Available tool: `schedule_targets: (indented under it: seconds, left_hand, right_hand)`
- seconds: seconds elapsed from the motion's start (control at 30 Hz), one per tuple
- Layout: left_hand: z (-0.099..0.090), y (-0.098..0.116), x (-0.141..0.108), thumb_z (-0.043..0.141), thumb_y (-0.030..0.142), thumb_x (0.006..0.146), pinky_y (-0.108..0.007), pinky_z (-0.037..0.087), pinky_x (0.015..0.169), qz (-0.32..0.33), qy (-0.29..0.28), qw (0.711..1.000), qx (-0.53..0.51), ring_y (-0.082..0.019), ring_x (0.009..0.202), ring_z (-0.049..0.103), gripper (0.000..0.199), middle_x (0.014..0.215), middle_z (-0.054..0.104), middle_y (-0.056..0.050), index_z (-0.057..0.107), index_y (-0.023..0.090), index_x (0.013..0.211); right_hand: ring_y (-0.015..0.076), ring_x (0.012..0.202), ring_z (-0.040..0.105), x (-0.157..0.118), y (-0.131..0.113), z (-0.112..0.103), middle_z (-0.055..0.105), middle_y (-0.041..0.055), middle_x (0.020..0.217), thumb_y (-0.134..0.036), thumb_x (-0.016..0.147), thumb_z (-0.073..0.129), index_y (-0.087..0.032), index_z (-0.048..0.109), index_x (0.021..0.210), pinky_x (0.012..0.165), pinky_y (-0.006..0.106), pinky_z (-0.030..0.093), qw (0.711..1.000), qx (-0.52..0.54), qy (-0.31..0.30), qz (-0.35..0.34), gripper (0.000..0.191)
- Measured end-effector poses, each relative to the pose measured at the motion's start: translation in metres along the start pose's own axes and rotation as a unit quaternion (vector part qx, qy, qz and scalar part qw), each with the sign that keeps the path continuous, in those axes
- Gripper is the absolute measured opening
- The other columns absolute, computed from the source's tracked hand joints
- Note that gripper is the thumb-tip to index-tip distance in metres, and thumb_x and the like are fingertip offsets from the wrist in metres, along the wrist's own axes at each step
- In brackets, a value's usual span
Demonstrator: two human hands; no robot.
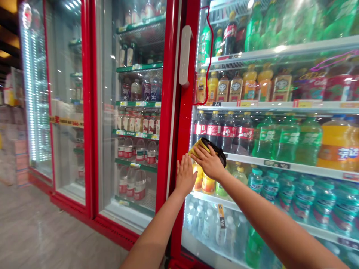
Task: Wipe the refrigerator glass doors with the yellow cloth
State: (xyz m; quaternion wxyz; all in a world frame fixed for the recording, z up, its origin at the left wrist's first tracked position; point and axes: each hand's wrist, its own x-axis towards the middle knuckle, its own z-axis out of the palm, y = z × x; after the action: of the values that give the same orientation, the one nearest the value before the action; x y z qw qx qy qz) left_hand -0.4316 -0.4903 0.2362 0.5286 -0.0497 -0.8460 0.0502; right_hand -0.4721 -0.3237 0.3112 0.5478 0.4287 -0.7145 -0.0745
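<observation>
Pressing yellow-and-black cloth (209, 141) to glass door (260, 144) with right hand (208, 160) (with slightly parted fingers). Resting left hand (185, 175) on red frame (186, 123), with fingers together.

You can read "666" on the yellow strip (67, 122), "Qoo" on a small orange bottle (249, 86), "芬达" on a large orange bottle (333, 139).

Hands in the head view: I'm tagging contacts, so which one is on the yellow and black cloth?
The right hand, spread over the cloth; the left hand, beside it at the red door frame, has none under it.
</observation>
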Motion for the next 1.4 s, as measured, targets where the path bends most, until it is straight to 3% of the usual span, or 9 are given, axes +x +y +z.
schedule_targets:
  seconds: [0.13, 0.27, 0.47, 0.6, 0.73, 0.87, 0.97, 1.2, 1.4]
  left_hand:
    - [0.000, 0.003, 0.007, 0.050, 0.028, 0.098, -0.057, 0.024, 0.126, -0.028, 0.008, 1.000, -0.004, -0.033, 0.158, 0.018, 0.080, 0.169, 0.024, -0.023, 0.008, 0.008, 0.164]
    - [-0.003, 0.008, 0.008, 0.049, 0.029, 0.099, -0.058, 0.024, 0.126, -0.007, 0.006, 1.000, -0.026, -0.032, 0.159, 0.016, 0.082, 0.170, 0.021, -0.021, 0.003, 0.013, 0.165]
    - [-0.003, 0.019, 0.019, 0.048, 0.028, 0.100, -0.058, 0.024, 0.126, 0.018, 0.031, 0.998, -0.046, -0.032, 0.159, 0.018, 0.076, 0.169, 0.024, -0.021, 0.013, 0.011, 0.164]
    - [-0.004, 0.036, 0.030, 0.047, 0.029, 0.100, -0.057, 0.025, 0.127, 0.045, 0.042, 0.996, -0.067, -0.031, 0.159, 0.018, 0.073, 0.169, 0.025, -0.020, 0.016, 0.013, 0.164]
    - [-0.002, 0.051, 0.032, 0.048, 0.029, 0.100, -0.055, 0.023, 0.128, 0.079, 0.034, 0.994, -0.073, -0.030, 0.159, 0.017, 0.074, 0.170, 0.023, -0.018, 0.014, 0.014, 0.165]
    - [0.004, 0.062, 0.032, 0.049, 0.027, 0.100, -0.057, 0.023, 0.128, 0.095, 0.035, 0.991, -0.084, -0.031, 0.159, 0.017, 0.079, 0.171, 0.021, -0.018, 0.006, 0.015, 0.166]
    - [0.006, 0.073, 0.034, 0.047, 0.028, 0.101, -0.056, 0.022, 0.128, 0.095, 0.047, 0.990, -0.097, -0.030, 0.159, 0.017, 0.081, 0.171, 0.022, -0.018, -0.001, 0.016, 0.166]
    - [0.009, 0.108, 0.034, 0.050, 0.032, 0.101, -0.056, 0.019, 0.129, 0.107, 0.049, 0.988, -0.099, -0.030, 0.160, 0.014, 0.088, 0.171, 0.020, -0.019, -0.009, 0.014, 0.164]
    - [0.010, 0.127, 0.036, 0.050, 0.033, 0.102, -0.056, 0.016, 0.130, 0.120, 0.055, 0.985, -0.113, -0.030, 0.160, 0.013, 0.085, 0.170, 0.021, -0.019, -0.003, 0.014, 0.165]
  right_hand:
    - [0.0257, 0.148, 0.043, 0.012, 0.020, -0.013, 0.048, 0.0053, 0.160, -0.019, 0.098, 0.055, -0.032, 0.056, 0.146, 0.126, 0.052, 0.017, 1.000, 0.006, 0.014, 0.027, 0.050]
    - [0.0314, 0.150, 0.038, -0.038, 0.011, -0.016, 0.041, 0.0116, 0.164, -0.017, 0.096, 0.055, -0.028, 0.048, 0.154, 0.125, 0.060, 0.011, 0.986, -0.030, 0.064, 0.150, 0.059]
    - [0.0255, 0.148, 0.041, -0.064, 0.015, -0.020, 0.046, 0.0058, 0.162, -0.019, 0.095, 0.056, -0.032, 0.046, 0.154, 0.127, 0.052, 0.011, 1.000, -0.016, 0.005, 0.023, 0.061]
    - [0.0269, 0.152, 0.035, -0.051, 0.040, -0.031, 0.040, 0.0069, 0.165, -0.022, 0.095, 0.056, -0.032, 0.045, 0.155, 0.127, 0.054, 0.009, 0.990, -0.046, 0.037, 0.130, 0.061]
    - [0.0315, 0.154, 0.031, -0.089, 0.027, -0.024, 0.039, 0.0127, 0.165, -0.023, 0.093, 0.058, -0.028, 0.043, 0.156, 0.126, 0.059, 0.006, 0.969, -0.079, 0.066, 0.227, 0.065]
    - [0.0300, 0.152, 0.034, -0.112, 0.014, -0.016, 0.044, 0.0111, 0.162, -0.021, 0.094, 0.058, -0.030, 0.045, 0.155, 0.126, 0.059, 0.001, 0.981, -0.079, 0.042, 0.170, 0.063]
    - [0.0264, 0.152, 0.035, -0.106, 0.034, -0.028, 0.043, 0.0064, 0.164, -0.023, 0.096, 0.056, -0.034, 0.043, 0.156, 0.127, 0.054, 0.003, 0.989, -0.066, 0.019, 0.129, 0.062]
    - [0.0317, 0.153, 0.033, -0.154, 0.052, -0.046, 0.043, 0.0113, 0.163, -0.016, 0.097, 0.048, -0.033, 0.037, 0.159, 0.124, 0.061, 0.017, 0.953, -0.098, 0.075, 0.278, 0.066]
    - [0.0281, 0.152, 0.036, -0.154, 0.064, -0.060, 0.046, 0.0057, 0.161, -0.023, 0.099, 0.052, -0.036, 0.045, 0.154, 0.127, 0.058, 0.009, 0.975, -0.096, 0.009, 0.202, 0.057]
